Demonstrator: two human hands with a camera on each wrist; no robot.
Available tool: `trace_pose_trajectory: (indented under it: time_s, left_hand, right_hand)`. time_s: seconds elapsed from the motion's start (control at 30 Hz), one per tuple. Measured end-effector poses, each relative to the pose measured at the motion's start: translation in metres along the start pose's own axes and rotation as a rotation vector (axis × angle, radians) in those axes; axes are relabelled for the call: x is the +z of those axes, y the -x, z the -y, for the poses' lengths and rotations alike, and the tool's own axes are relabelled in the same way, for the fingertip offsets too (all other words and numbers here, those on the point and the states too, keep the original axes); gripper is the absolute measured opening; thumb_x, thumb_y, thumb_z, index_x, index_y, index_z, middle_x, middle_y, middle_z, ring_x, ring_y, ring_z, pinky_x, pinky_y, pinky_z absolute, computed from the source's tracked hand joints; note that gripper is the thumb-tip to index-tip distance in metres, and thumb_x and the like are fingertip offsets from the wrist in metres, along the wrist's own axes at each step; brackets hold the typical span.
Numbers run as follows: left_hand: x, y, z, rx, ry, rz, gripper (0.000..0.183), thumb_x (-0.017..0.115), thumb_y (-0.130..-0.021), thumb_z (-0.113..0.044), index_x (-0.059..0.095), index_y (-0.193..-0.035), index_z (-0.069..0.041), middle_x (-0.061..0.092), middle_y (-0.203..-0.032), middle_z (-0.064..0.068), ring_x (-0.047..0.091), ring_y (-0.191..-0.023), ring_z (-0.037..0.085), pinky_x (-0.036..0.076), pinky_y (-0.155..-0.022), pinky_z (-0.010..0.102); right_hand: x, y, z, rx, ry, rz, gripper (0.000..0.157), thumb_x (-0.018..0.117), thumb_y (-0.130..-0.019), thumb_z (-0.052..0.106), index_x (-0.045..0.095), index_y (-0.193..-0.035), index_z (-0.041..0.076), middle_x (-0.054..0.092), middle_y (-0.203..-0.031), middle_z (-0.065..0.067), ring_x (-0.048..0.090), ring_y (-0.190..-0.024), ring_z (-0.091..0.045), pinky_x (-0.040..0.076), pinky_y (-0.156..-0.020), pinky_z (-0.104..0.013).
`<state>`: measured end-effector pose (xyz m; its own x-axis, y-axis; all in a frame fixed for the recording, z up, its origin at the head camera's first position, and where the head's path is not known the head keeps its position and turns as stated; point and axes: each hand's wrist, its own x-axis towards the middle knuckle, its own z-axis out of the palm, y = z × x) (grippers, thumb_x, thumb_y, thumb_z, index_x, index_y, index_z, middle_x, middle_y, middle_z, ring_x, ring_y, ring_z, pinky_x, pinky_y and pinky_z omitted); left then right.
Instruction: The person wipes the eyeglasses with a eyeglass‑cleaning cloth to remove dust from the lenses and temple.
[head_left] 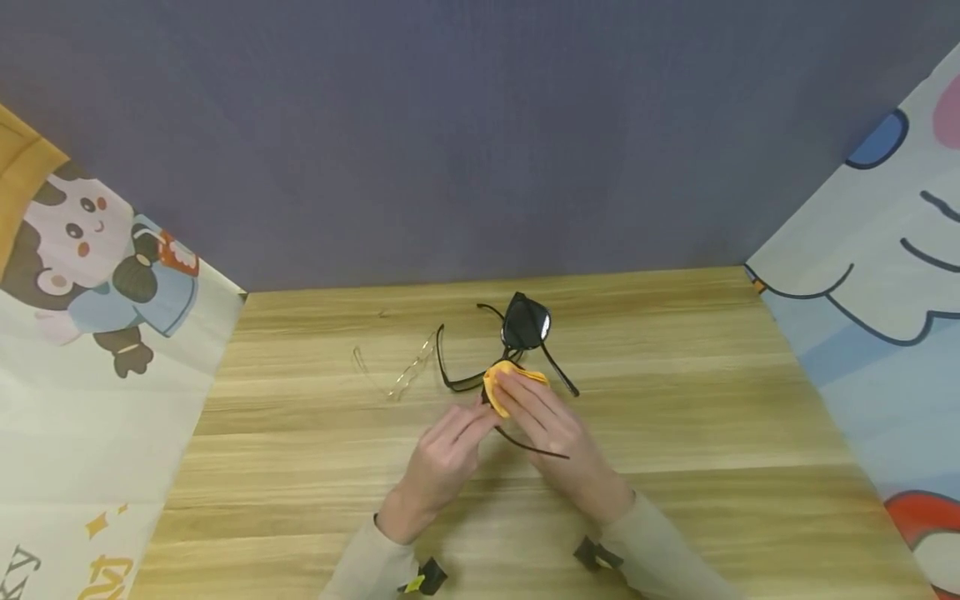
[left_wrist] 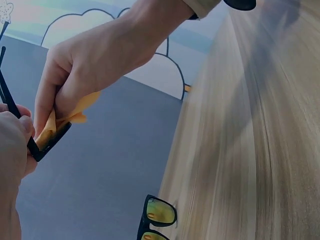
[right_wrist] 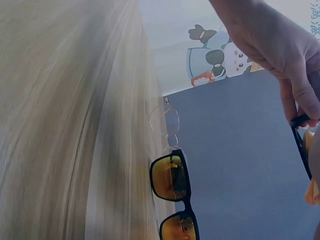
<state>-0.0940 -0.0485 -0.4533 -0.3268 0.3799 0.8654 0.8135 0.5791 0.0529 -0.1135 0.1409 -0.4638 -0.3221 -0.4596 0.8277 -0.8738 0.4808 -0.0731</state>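
My left hand grips black-framed glasses by the frame. One thin black temple extends below the hands. An orange cloth is pinched in my right hand, folded over a lens of those glasses and hiding most of it. In the left wrist view, the right hand comes from above with the cloth between thumb and fingers. The right wrist view shows the left hand's fingers curled at one end of the frame.
Beyond the hands stand dark-lensed sunglasses. A black frame lies left of them, partly hidden by the hands. Thin-rimmed clear glasses sit farther left. Mirrored orange lenses show in the right wrist view. A grey wall backs the wooden table.
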Motion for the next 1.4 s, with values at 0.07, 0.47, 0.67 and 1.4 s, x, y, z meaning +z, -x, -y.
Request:
trace_pose_trajectory:
  time_s: [0.07,0.47,0.67,1.4]
  left_hand:
    - [-0.001,0.001,0.001,-0.010,-0.002,0.003,0.029,0.047,-0.104,0.006,0.074,-0.098,0.000,0.073,-0.095,0.009,0.067,-0.078,0.016,0.061,-0.078,0.017]
    - [-0.004,-0.001,0.003,-0.098,-0.015,-0.069,0.027,0.049,-0.104,0.006,0.074,-0.094,0.000,0.074,-0.093,0.010,0.068,-0.076,0.018,0.063,-0.076,0.020]
    - [-0.008,0.003,0.007,-0.136,-0.009,-0.012,0.027,0.049,-0.104,0.003,0.073,-0.093,0.000,0.074,-0.091,0.011,0.070,-0.078,0.020,0.063,-0.078,0.022]
    - [-0.015,0.011,0.007,-0.166,0.066,0.031,0.013,0.063,-0.093,0.005,0.074,-0.096,-0.001,0.075,-0.095,0.009,0.069,-0.081,0.020,0.063,-0.081,0.023]
  right_hand:
    - [0.002,-0.001,0.002,-0.010,0.026,-0.005,0.047,0.036,-0.094,-0.014,0.067,-0.128,-0.007,0.066,-0.136,-0.020,0.064,-0.124,-0.035,0.046,-0.117,-0.039]
    - [0.004,0.002,0.005,-0.065,-0.017,0.032,0.034,0.042,-0.104,-0.004,0.069,-0.125,-0.006,0.066,-0.136,-0.019,0.066,-0.121,-0.035,0.051,-0.112,-0.036]
    - [-0.001,0.009,0.001,-0.061,-0.024,0.132,0.039,0.037,-0.104,-0.004,0.067,-0.129,-0.006,0.065,-0.139,-0.017,0.063,-0.126,-0.033,0.047,-0.115,-0.035]
    - [-0.010,-0.007,-0.032,0.191,-0.072,-0.183,0.045,0.047,-0.085,-0.021,0.066,-0.125,-0.013,0.065,-0.134,-0.026,0.063,-0.121,-0.046,0.048,-0.115,-0.042]
